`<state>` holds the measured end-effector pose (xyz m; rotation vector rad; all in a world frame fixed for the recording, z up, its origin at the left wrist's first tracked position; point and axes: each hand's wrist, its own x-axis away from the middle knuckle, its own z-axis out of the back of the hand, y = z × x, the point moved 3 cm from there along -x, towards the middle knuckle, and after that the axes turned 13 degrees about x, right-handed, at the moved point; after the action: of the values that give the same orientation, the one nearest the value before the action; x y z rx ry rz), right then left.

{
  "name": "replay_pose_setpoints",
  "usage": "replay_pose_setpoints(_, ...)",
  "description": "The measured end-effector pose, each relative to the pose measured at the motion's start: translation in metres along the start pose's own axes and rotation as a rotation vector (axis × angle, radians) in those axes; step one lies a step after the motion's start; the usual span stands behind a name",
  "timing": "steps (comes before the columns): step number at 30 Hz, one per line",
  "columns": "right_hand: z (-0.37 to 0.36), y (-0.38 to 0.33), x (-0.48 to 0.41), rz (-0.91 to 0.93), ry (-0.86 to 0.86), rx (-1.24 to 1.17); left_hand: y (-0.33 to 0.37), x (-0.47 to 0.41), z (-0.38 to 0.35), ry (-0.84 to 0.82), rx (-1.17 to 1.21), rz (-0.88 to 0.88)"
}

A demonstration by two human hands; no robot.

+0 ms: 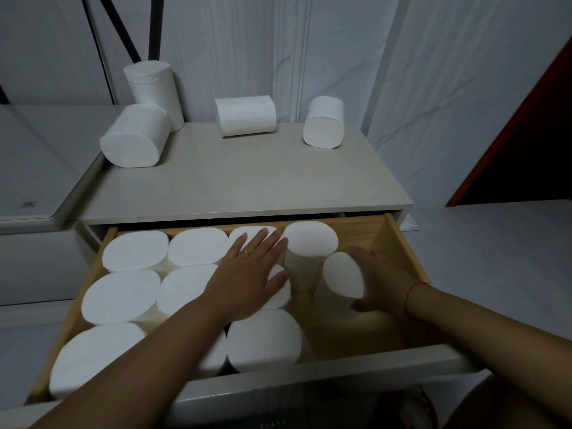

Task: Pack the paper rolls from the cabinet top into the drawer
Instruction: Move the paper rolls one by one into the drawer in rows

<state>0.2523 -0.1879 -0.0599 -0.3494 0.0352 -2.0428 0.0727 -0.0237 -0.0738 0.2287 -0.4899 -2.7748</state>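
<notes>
Now left hand [247, 274] rests flat on packed rolls [123, 292]; right hand [380, 280] grips 1 tilted roll [342, 275].

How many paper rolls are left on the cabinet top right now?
4. An upright roll at back left, a lying roll before it, a sideways roll at back centre, an end-on roll at back right. None looks hidden.

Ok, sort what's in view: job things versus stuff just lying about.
Job: four loose rolls on the cabinet top; drawer; packed rolls; tilted roll in right hand; left hand flat on them.
Lying about: black straps, red-edged panel, white unit at left.
</notes>
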Motion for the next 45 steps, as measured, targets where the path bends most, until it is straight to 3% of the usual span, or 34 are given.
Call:
replay_pose_setpoints(6,-0.002,-0.011,0.001,0.120,0.017,-0.100,0.000,0.001,0.000,-0.004,-0.006,0.002)
replay_pose_setpoints(12,-0.015,-0.011,-0.001,-0.020,-0.085,-0.263,-0.001,0.001,0.000,-0.019,-0.007,0.017)
replay_pose_setpoints(19,-0.021,-0.025,-0.001,0.026,-0.080,-0.308,0.000,0.000,0.000,-0.033,0.006,0.020)
replay_pose_setpoints(28,-0.022,-0.026,-0.004,0.012,-0.104,-0.284,0.008,-0.007,0.001,-0.102,0.007,0.043)
replay_pose_setpoints(33,-0.001,-0.023,-0.004,0.045,-0.154,-0.090,0.015,-0.026,0.002,-0.127,0.022,-0.011)
replay_pose_setpoints(38,0.061,-0.028,-0.015,0.076,0.153,-0.063,0.025,-0.033,-0.011,-0.108,0.031,-0.038)
replay_pose_setpoints(42,0.096,-0.025,-0.053,-0.053,0.403,-0.230,0.022,-0.031,-0.015,-0.069,0.031,-0.056)
replay_pose_setpoints(45,0.106,-0.019,-0.096,-0.172,0.489,-0.347,0.022,-0.031,-0.015,-0.042,0.035,-0.060)
